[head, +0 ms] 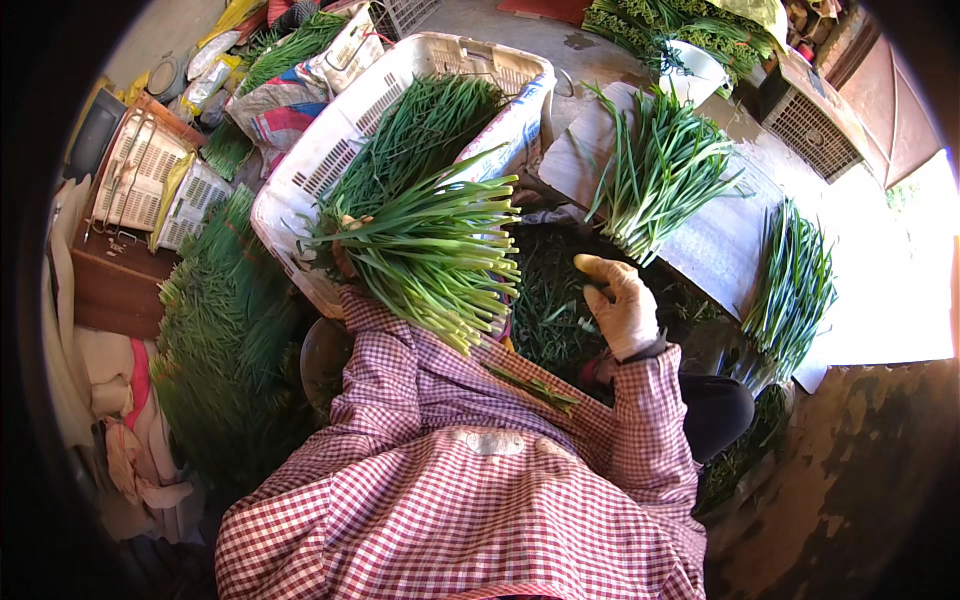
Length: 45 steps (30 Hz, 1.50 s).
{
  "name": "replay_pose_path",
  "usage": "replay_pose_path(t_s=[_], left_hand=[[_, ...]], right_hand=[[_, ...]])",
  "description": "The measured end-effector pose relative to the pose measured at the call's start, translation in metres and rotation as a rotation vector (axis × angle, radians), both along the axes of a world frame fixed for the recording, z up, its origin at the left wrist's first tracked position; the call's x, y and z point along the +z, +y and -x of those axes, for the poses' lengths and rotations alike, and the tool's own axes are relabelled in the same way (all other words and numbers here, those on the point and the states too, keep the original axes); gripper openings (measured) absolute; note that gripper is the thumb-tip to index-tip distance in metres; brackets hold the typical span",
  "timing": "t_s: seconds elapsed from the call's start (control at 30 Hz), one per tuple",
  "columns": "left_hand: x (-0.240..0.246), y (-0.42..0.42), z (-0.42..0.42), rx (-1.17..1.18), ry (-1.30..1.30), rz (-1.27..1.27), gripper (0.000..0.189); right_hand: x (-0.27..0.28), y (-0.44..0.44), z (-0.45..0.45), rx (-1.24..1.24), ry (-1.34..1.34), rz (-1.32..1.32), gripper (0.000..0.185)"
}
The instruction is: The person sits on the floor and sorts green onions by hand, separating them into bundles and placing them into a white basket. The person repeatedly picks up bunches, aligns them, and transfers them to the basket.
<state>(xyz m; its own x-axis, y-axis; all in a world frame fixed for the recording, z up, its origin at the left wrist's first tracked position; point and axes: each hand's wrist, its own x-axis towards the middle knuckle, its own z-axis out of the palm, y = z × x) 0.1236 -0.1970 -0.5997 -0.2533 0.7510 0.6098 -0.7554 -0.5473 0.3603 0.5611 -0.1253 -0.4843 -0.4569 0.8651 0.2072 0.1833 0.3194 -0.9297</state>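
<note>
My left hand [354, 223] is mostly hidden by leaves and grips a thick bunch of garlic chives [435, 262]. The pale cut ends of the bunch point right, over my lap. My right hand [619, 307], in a soiled pale glove, holds nothing; its thumb and fingers are apart. It is just below a pile of chives [664, 176] lying on a grey board [720, 232]. Behind the held bunch, a white plastic crate [330, 146] contains more chives [420, 139]. A few loose stalks [536, 390] rest on my checked apron [480, 517].
Another chive bundle [791, 292] lies at the board's right end. Leafy trimmings [551, 292] cover the ground between crate and board. A large heap of chives [232, 337] stands at my left. Farther back are a white bucket [690, 71] and a plastic crate [814, 112].
</note>
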Motion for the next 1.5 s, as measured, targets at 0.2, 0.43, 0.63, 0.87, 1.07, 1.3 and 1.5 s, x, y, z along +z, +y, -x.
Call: replay_pose_path(t_s=[0.2, 0.43, 0.63, 0.87, 1.07, 1.3, 1.5], left_hand=[[0.004, -0.003, 0.005, -0.03, 0.058, 0.027, 0.047], [0.002, 0.004, 0.002, 0.099, 0.106, -0.032, 0.044], [0.013, 0.003, -0.006, 0.084, 0.042, -0.05, 0.04], [0.011, 0.006, -0.005, 0.027, -0.116, -0.017, 0.038], [0.03, 0.003, -0.025, 0.028, -0.067, 0.01, 0.038], [-0.004, 0.002, 0.007, 0.111, 0.026, 0.041, 0.041], [-0.006, 0.005, 0.011, 0.076, 0.104, -0.012, 0.044]], right_hand=[[0.026, -0.021, 0.065, 0.201, 0.251, 0.084, 0.016], [0.0, -0.02, 0.077, 0.217, 0.604, 0.597, 0.009], [-0.023, -0.025, 0.096, 0.042, 0.719, 0.564, 0.031], [-0.013, -0.015, 0.107, 0.279, 0.746, 0.623, 0.071], [-0.029, -0.013, 0.114, 0.152, 0.567, 0.268, 0.062], [-0.007, -0.025, 0.116, 0.134, 0.734, 0.532, 0.05], [-0.006, -0.017, 0.105, 0.157, 0.613, 0.543, 0.046]])
